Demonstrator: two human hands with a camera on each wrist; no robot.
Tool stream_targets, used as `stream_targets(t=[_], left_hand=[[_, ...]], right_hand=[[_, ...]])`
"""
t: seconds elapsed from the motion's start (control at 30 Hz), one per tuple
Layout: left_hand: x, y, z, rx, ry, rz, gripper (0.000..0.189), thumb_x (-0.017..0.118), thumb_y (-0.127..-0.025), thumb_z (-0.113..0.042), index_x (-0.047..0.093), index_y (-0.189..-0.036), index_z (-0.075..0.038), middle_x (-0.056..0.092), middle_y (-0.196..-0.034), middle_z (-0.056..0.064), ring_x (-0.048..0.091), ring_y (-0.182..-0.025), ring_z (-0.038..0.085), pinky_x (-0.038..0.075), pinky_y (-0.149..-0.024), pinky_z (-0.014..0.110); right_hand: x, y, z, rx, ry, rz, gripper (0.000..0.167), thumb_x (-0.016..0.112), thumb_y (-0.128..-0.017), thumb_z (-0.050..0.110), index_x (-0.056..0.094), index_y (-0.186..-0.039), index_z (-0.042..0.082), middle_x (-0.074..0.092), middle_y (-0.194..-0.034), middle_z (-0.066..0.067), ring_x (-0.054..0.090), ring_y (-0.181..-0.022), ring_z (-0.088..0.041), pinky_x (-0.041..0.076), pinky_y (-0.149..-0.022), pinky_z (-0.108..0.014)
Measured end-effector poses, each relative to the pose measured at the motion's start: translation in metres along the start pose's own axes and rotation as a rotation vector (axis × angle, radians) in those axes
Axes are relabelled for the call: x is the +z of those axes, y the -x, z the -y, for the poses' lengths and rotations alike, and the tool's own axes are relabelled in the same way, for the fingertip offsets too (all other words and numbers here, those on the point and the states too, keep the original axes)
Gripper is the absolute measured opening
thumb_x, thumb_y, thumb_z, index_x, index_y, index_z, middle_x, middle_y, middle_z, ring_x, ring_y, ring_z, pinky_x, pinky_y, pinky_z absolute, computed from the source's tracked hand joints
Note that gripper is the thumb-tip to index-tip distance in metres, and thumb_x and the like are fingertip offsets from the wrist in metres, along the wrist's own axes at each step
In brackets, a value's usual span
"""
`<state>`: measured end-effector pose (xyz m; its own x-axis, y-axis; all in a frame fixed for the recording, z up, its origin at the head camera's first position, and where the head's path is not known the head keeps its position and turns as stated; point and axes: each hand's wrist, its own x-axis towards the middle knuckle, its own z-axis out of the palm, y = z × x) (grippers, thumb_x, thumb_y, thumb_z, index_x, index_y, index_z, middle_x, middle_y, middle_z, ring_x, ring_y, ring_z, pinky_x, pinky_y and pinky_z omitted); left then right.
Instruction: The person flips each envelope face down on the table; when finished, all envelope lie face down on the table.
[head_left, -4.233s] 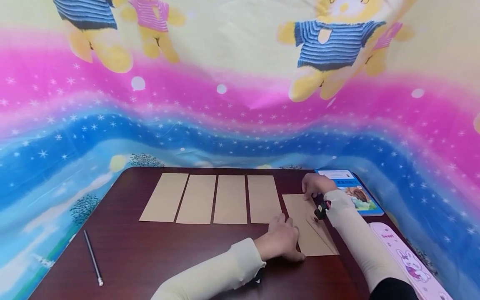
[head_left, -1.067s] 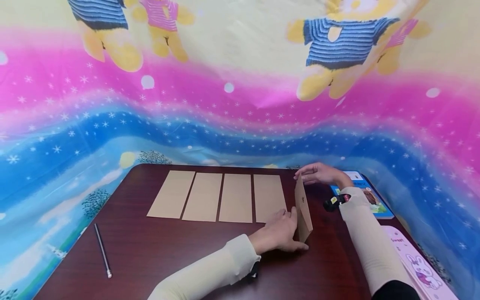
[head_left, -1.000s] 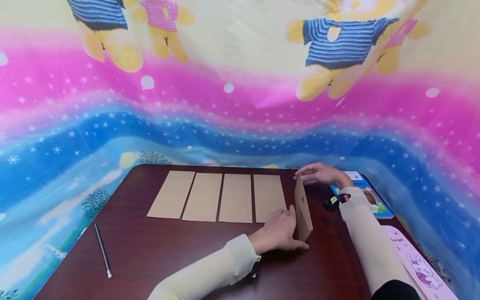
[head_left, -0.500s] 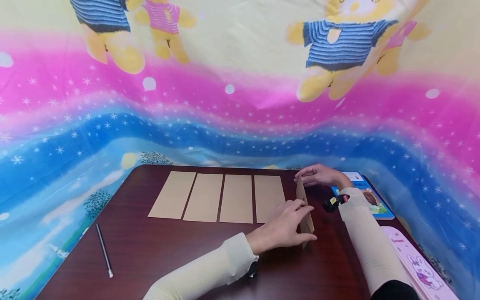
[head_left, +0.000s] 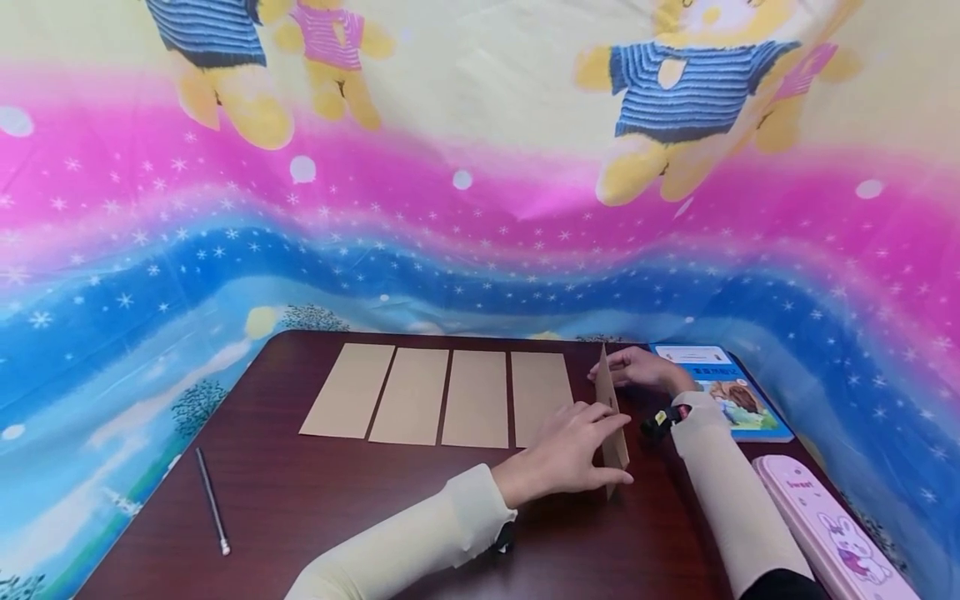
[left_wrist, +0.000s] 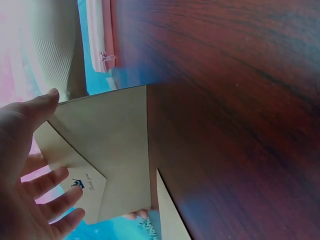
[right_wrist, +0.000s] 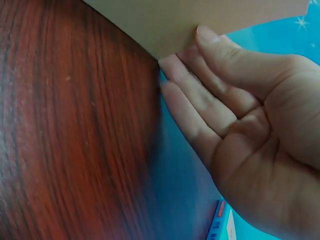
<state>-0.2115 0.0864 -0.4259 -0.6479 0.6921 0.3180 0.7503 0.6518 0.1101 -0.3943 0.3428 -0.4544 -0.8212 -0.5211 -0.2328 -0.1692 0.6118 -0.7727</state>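
Observation:
A kraft-paper envelope (head_left: 606, 400) stands on its long edge at the right of a row of flat kraft-paper pieces. Its pointed flap (left_wrist: 87, 192), with a small print, shows in the left wrist view. My left hand (head_left: 573, 450) holds the near part of this envelope, its thumb at the near end and fingers over the upper edge and flap. The far end is pinched by my right hand (head_left: 637, 369), the thumb on one face and the other fingers partly hidden behind the paper.
Several flat kraft-paper pieces (head_left: 472, 398) lie in a row along the back of the dark table (head_left: 375, 500). A dark pencil (head_left: 213, 502) lies at the left. At the right are a blue book (head_left: 738, 408) and a pink rabbit-print case (head_left: 840, 525). A printed curtain (head_left: 450, 242) hangs behind.
The envelope has gone from lying flat to standing on edge. My left hand has moved up onto its upper edge. The right hand has lately shifted slightly at its far end.

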Motion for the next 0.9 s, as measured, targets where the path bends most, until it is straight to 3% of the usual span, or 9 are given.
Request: stream_targets(t=[0.2,0.37,0.5,0.73,0.9], left_hand=[[0.001,-0.001,-0.001,0.009,-0.004,-0.013,0.074,0.066,-0.089,-0.069,0.052,-0.15,-0.03,0.058,-0.143,-0.009,0.057,-0.123,0.01,0.049,-0.104,0.03],[-0.001,-0.001,-0.001,0.029,-0.002,-0.077,0.066,0.067,-0.09,-0.066,0.058,-0.142,-0.027,0.061,-0.136,-0.009,0.059,-0.118,0.01,0.05,-0.1,0.029],[-0.004,0.0,0.003,0.029,0.002,-0.139,0.066,0.067,-0.09,-0.066,0.061,-0.14,-0.024,0.063,-0.134,-0.007,0.06,-0.116,0.01,0.05,-0.101,0.028],[-0.002,0.003,0.012,0.031,0.005,-0.185,0.064,0.07,-0.089,-0.064,0.07,-0.133,-0.018,0.068,-0.129,-0.002,0.064,-0.115,0.013,0.051,-0.097,0.03],[0.004,0.0,0.017,0.007,-0.056,-0.149,0.058,0.072,-0.087,-0.063,0.074,-0.123,-0.017,0.071,-0.118,-0.002,0.067,-0.105,0.013,0.053,-0.089,0.03]], right_hand=[[0.001,0.001,0.002,-0.027,0.075,-0.067,0.025,0.061,-0.103,0.016,0.075,-0.123,0.01,0.073,-0.127,-0.013,0.065,-0.124,-0.03,0.046,-0.11,-0.056],[-0.005,0.003,0.003,0.008,-0.079,-0.082,0.031,0.064,-0.101,0.013,0.068,-0.13,0.003,0.069,-0.131,-0.018,0.069,-0.117,-0.023,0.055,-0.102,-0.047],[-0.013,0.009,0.008,0.004,-0.152,-0.074,0.044,0.066,-0.101,0.017,0.059,-0.138,-0.005,0.066,-0.132,-0.025,0.073,-0.111,-0.027,0.059,-0.096,-0.048],[-0.028,0.014,0.013,0.014,0.044,-0.162,0.04,0.067,-0.101,0.029,0.067,-0.132,0.005,0.073,-0.121,-0.016,0.073,-0.104,-0.025,0.06,-0.092,-0.046],[-0.036,0.016,0.015,0.032,0.156,-0.223,0.037,0.065,-0.102,0.028,0.069,-0.131,0.006,0.074,-0.118,-0.017,0.072,-0.098,-0.023,0.058,-0.09,-0.051]])
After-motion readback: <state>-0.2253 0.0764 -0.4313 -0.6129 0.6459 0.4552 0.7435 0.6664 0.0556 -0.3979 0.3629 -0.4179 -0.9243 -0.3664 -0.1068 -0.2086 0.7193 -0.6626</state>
